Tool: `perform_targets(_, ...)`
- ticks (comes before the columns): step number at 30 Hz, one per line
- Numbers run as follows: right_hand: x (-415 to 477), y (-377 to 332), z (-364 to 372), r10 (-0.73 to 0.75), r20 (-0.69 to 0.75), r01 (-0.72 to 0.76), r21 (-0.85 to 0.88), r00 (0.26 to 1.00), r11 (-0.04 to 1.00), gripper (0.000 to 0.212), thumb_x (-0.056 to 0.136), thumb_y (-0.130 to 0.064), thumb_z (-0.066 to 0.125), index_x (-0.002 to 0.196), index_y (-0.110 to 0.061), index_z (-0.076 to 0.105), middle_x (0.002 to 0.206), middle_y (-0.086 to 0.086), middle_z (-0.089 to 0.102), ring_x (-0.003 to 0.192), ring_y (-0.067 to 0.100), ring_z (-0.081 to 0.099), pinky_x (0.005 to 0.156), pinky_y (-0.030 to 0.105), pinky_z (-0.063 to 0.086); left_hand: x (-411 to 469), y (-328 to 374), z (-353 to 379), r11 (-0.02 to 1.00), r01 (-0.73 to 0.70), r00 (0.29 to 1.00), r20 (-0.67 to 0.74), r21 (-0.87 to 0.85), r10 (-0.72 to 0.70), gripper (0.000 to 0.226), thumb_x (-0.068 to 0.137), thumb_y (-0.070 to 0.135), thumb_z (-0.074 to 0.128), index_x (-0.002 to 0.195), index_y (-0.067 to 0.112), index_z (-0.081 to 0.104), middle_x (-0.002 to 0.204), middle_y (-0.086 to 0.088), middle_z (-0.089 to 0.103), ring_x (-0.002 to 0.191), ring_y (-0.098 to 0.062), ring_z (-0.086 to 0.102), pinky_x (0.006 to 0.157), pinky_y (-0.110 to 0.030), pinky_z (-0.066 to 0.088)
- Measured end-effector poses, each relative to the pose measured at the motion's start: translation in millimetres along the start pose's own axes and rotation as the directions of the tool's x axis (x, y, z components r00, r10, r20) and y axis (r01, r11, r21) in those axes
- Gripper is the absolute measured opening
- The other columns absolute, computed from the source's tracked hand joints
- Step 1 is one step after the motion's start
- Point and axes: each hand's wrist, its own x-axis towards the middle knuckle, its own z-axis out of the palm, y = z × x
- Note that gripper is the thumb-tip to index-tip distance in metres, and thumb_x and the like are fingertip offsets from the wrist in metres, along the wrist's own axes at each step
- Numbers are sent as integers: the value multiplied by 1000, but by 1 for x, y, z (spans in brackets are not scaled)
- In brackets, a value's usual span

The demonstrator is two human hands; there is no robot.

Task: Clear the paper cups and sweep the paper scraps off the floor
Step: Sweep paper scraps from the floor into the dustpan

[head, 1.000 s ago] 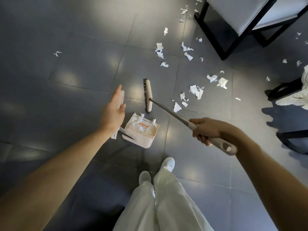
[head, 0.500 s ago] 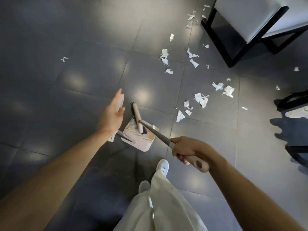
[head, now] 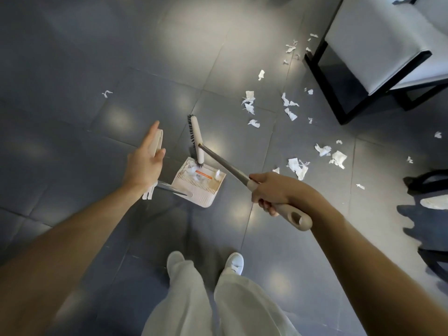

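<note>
1. R hand (head: pixel 274 192) is gripping the broom (head: pixel 225 166) near the beige end of its handle, fingers curling tight round it. The shaft is slanting down & left to the head.
2. The broom head is lying roughly front-to-back w/ bristles facing left. Its near end is sitting at the mouth of the dustpan (head: pixel 196 190); can't tell if it's touching the paper there.
3. L hand (head: pixel 145 163) is holding the dustpan's white upright handle. The fingers are stretching straight along it and the thumb is pressing from the other side, so it's pinching, not wrapping.
4. The dustpan is resting on the floor (head: pixel 72 69) between the 2 hands, just ahead of the shoes (head: pixel 234 261), w/ several white bits lying inside.
5. Loose scraps (head: pixel 297 166) are lying right of the broom, scattering up toward the chair (head: pixel 375 44). One more is lying alone far left.
6. The chair, black frame & pale seat, is standing top right.
</note>
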Motion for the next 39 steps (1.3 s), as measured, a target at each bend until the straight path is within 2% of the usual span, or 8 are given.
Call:
perform_targets(6, 31, -37, 12, 18, -78, -20, -19, 997, 1000, 25, 86, 0, 49, 110, -3, 54, 55, 8, 53, 46, 21, 48, 52, 29, 44, 42, -41, -34, 999, -35, 999, -6, -34, 35, 59, 97, 10, 52, 148, 30, 33, 143, 6, 50, 125, -25, 51, 98, -26, 37)
perform_targets(10, 50, -62, 30, 92, -130, -83, 78, 987, 994, 28, 85, 0, 48, 112, -5, 53, 53, 8, 53, 45, 22, 49, 52, 31, 45, 85, -82, -62, 985, -137, 989, 44, -107, 142, 59, 94, 4, 56, 145, 28, 40, 129, 33, 47, 125, -13, 48, 97, -9, 30)
perform_targets(14, 66, -92, 72, 186, -211, -147, 188, 960, 971, 31, 83, 0, 48, 113, -8, 55, 55, 9, 54, 51, 24, 51, 58, 33, 46, 131, -108, -108, 962, -268, 946, 176, -56, 274, 59, 91, 4, 60, 143, 28, 44, 128, 14, 53, 112, -4, 51, 88, 4, 29)
perform_targets(18, 79, -123, 126, 301, -219, -231, 296, 928, 927, 25, 80, 5, 46, 103, -1, 54, 49, 11, 50, 46, 22, 48, 52, 28, 42, 157, -135, -160, 945, -328, 901, 305, 10, 309, 58, 93, 9, 59, 141, 38, 43, 117, 13, 57, 96, -14, 56, 79, -11, 36)
perform_targets(25, 80, -150, 201, 418, -123, -342, 395, 900, 853, 26, 80, 3, 48, 104, 5, 58, 59, 14, 53, 49, 23, 49, 52, 28, 43, 186, -188, -212, 890, -451, 805, 463, 68, 372, 72, 92, 13, 61, 128, 70, 35, 109, 5, 61, 84, -19, 54, 70, 1, 34)
perform_targets(29, 77, -163, 233, 401, -102, -326, 421, 910, 846, 28, 82, 1, 50, 110, 0, 56, 57, 10, 53, 46, 20, 48, 50, 27, 44, 183, -212, -214, 886, -451, 800, 488, 106, 349, 60, 93, 11, 60, 141, 41, 42, 113, 8, 58, 89, -19, 56, 75, -10, 38)
perform_targets(35, 84, -208, 293, 364, -78, -302, 412, 928, 860, 43, 85, -2, 49, 128, -3, 52, 65, 7, 56, 53, 19, 54, 51, 27, 45, 191, -217, -212, 873, -480, 776, 508, 92, 373, 58, 94, 14, 58, 143, 39, 40, 117, -4, 64, 86, -32, 59, 76, -23, 38)
perform_targets(39, 89, -252, 336, 308, -4, -273, 454, 951, 848, 23, 82, -4, 50, 104, -8, 56, 68, 6, 53, 57, 19, 52, 57, 28, 47, 198, -227, -213, 870, -490, 760, 515, 53, 397, 58, 95, 13, 56, 145, 37, 38, 134, -2, 58, 115, -30, 56, 87, -21, 36)
